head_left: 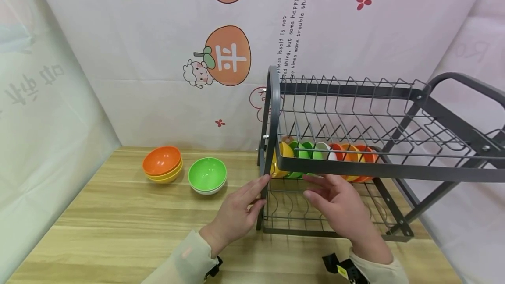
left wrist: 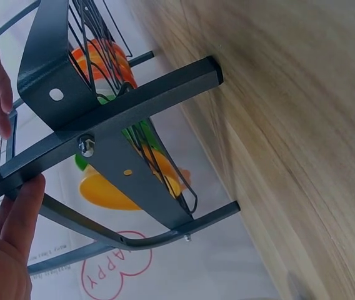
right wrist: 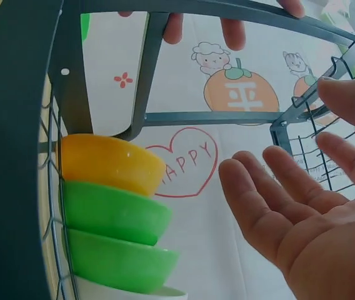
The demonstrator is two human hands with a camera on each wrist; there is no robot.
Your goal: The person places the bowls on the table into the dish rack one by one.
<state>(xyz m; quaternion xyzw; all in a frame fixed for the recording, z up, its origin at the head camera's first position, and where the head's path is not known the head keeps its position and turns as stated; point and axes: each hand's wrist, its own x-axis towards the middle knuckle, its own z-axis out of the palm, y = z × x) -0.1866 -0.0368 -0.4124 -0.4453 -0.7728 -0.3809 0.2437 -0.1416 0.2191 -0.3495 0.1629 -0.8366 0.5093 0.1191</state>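
Note:
A dark grey two-tier dish rack (head_left: 339, 166) stands on the right of the table. My left hand (head_left: 238, 209) holds its left front post, thumb and fingers on either side of the bar in the left wrist view. My right hand (head_left: 343, 205) is under the upper tier, fingers spread and slightly bent, holding nothing. On the lower tier, a row of bowls stands on edge: yellow (right wrist: 112, 164), green (right wrist: 118, 212), white (right wrist: 134, 290), then red and orange (head_left: 367, 157). In the right wrist view, a gap separates my right fingertips from the bowls.
Left of the rack, an orange bowl (head_left: 161, 161) is nested in yellow ones (head_left: 167, 178). Beside them a green bowl (head_left: 207, 174) sits in a white bowl (head_left: 209, 192). A printed cloth (head_left: 138, 56) hangs behind the wooden table (head_left: 118, 227).

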